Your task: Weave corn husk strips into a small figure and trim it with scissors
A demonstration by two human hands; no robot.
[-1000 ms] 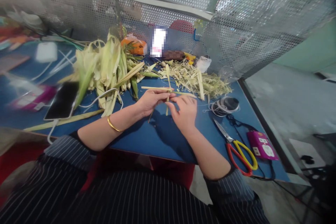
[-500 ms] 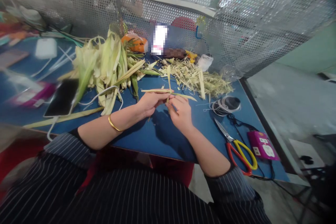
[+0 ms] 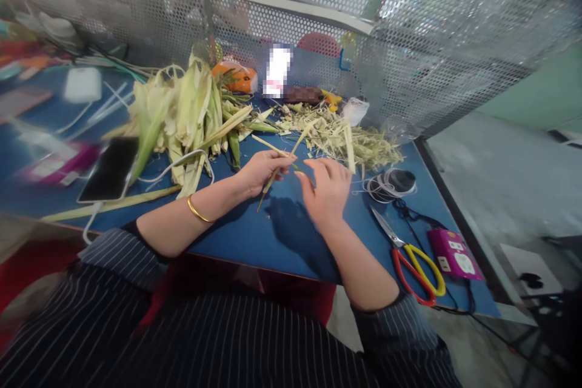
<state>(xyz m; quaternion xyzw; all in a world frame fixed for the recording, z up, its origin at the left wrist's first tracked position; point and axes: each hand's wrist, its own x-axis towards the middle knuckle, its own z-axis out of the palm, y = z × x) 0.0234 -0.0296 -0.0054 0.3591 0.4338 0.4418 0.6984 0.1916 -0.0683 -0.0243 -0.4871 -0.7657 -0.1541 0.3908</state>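
Over the front middle of the blue table, my left hand (image 3: 267, 171) pinches crossed corn husk strips (image 3: 300, 139) between thumb and fingers. One strip slants up to the right, one points up to the left, and an end hangs below the hand. Just to the right, my right hand (image 3: 326, 187) is open, its thumb and fingers apart and holding nothing; it is separate from the strips. A heap of pale green corn husks (image 3: 195, 106) lies beyond my left hand. Shredded husk scraps (image 3: 336, 130) are piled beyond my right hand.
Scissors (image 3: 404, 254) with red and yellow handles lie at the right, near a spool of string (image 3: 391, 185) and a purple power strip (image 3: 456, 254). A dark-screened phone (image 3: 109, 170) with a white cable is at the left. Perforated metal mesh (image 3: 291, 18) stands behind the table.
My right hand has let go of the husk strips, opened and moved right. The strips have turned in my left hand, which keeps hold of them.
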